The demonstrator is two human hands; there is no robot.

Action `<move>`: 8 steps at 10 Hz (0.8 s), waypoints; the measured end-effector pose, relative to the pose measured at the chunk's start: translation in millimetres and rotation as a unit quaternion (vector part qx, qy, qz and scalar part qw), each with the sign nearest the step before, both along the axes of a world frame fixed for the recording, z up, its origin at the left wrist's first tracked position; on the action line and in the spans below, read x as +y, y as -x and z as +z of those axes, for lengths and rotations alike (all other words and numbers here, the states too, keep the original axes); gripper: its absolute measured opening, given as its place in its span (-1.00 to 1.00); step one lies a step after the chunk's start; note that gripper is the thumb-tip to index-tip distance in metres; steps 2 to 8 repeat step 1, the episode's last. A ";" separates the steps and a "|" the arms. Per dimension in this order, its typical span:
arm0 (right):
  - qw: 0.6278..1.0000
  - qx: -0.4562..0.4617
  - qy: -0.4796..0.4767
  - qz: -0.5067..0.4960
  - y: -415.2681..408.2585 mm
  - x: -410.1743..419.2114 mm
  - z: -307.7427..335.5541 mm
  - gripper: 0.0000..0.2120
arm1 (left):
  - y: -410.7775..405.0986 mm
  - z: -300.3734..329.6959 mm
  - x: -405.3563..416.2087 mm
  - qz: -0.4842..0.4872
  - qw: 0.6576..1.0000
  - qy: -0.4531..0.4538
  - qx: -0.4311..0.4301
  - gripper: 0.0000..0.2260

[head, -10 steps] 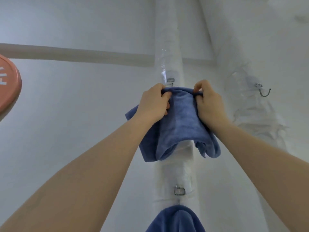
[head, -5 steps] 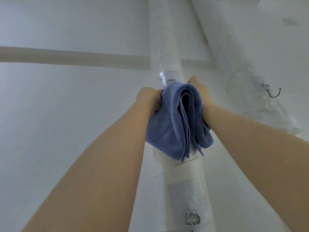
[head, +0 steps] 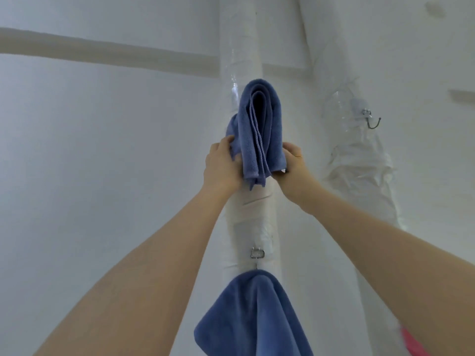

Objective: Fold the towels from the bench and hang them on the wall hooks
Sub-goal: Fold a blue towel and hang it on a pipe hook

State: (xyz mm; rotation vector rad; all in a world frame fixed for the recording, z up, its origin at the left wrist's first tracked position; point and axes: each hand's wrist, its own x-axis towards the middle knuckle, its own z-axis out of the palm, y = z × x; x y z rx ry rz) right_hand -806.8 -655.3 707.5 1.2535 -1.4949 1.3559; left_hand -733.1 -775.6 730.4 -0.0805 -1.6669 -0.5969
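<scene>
A folded blue towel (head: 259,129) is hanging high on a white wrapped pipe (head: 253,217), its layered edges facing the camera. The left hand (head: 222,168) is pressing against the towel's lower left side, and the right hand (head: 293,170) is cupping its lower right side, both arms reaching up. Below them, a metal hook (head: 257,253) is sitting on the pipe, with a second blue towel (head: 253,314) draping just beneath it. To the right, a bare hook (head: 371,120) is sticking out from another wrapped pipe (head: 359,160).

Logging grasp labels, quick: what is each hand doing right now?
Left hand: closed on the lower left side of the folded blue towel.
Right hand: closed on its lower right side.
</scene>
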 end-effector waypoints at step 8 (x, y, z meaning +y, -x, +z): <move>0.996 -0.016 -0.080 -0.034 -12.7 32.1 -35.7 -0.54 | -4.9 -36.5 1.1 -0.001 1.000 -0.007 -0.013 -0.60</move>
